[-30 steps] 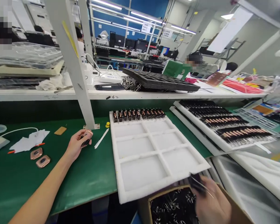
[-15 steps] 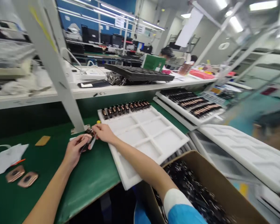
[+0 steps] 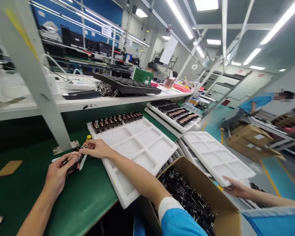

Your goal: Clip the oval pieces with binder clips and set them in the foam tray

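Our right hand (image 3: 97, 148) is over at the left of the frame now, where a second ago it hung at the box (image 3: 218, 198) of clips in the lower part. It meets our left hand (image 3: 57, 172) above the green bench (image 3: 88, 200), just beside the white pen (image 3: 83, 162). Left fingers and thumb are closed around the pinkish case (image 3: 74, 155); right fingertips are pinched together on what looks like a black clip (image 3: 82, 154), its wire handle showing. Fingers cover the contact, so we cannot tell whether the clip bites the case yet.

To do this well, we probably want the case held still from below, the clip squared to its edge, and pressure let off slowly so the metal doesn't scratch. The finished-looking row (image 3: 116, 121) along the top edge of the white tray (image 3: 135, 135), mid-frame, gives us a pattern to match.
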`<state>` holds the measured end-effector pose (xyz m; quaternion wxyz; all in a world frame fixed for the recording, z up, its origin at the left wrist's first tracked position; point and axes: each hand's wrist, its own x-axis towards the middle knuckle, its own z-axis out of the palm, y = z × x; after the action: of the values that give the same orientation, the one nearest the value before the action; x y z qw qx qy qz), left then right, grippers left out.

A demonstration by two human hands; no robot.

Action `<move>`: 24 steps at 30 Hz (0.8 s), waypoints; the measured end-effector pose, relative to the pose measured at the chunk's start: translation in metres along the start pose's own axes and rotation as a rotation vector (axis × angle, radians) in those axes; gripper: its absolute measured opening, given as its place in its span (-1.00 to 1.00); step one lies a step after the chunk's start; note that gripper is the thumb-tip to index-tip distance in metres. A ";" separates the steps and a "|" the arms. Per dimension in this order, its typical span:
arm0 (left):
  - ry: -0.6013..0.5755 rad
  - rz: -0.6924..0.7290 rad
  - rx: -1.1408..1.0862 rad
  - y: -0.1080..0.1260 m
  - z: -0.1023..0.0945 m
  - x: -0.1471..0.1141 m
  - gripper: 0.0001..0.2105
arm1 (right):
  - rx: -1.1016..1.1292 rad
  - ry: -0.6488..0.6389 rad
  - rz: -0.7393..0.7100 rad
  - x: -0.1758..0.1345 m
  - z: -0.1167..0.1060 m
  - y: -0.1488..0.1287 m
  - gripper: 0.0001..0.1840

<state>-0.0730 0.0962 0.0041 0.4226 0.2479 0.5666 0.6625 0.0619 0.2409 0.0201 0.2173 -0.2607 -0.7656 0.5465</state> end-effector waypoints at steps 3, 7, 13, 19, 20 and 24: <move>-0.034 0.048 0.009 0.001 0.004 -0.004 -0.53 | 0.161 -0.014 0.040 -0.002 0.003 -0.002 -0.46; -0.045 0.096 0.047 -0.001 0.009 -0.008 -0.55 | 0.265 -0.037 0.050 -0.004 0.003 -0.003 -0.42; -0.125 0.154 0.062 -0.001 0.011 -0.012 -0.67 | 0.478 0.042 0.038 -0.003 -0.003 0.000 -0.41; 0.102 0.115 0.093 0.004 0.008 -0.011 -0.45 | 0.529 0.019 0.078 -0.002 -0.009 0.003 -0.43; 0.167 0.116 0.117 0.007 0.000 -0.016 -0.44 | 0.523 -0.001 0.082 -0.002 -0.009 0.003 -0.42; 0.327 0.099 0.177 0.026 -0.062 -0.058 -0.48 | 0.502 -0.063 0.075 -0.004 -0.010 0.002 -0.44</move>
<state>-0.1000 0.0137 0.0229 0.2682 0.2007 0.6710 0.6614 0.0721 0.2462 0.0210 0.2307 -0.2096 -0.6021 0.7350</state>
